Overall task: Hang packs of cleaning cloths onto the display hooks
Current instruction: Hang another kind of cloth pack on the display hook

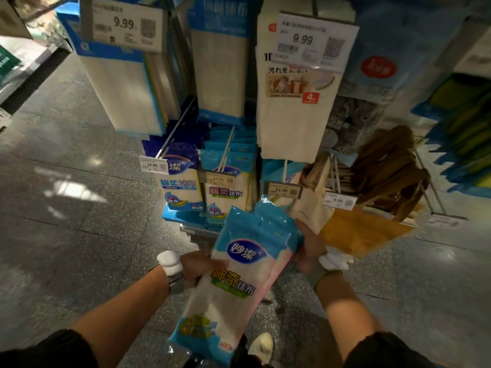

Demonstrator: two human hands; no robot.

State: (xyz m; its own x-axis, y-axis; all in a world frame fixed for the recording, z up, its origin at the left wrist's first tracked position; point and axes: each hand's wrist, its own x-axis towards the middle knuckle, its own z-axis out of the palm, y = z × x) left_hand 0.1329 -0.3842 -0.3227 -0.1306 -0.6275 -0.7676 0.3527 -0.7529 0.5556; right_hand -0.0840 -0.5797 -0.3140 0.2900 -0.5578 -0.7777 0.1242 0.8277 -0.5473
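Both hands (198, 264) (309, 248) on cloth packs (239, 288)

Shop aisle, price tags (314, 39), packs hung on display hooks (225, 152)

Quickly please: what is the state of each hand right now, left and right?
Left hand: closed, holding the packs of cleaning cloths by their left edge.
Right hand: closed, holding the same packs at the upper right edge.

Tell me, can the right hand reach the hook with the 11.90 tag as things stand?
Probably yes. The right hand grips the packs just below that hook, and nothing lies between them.
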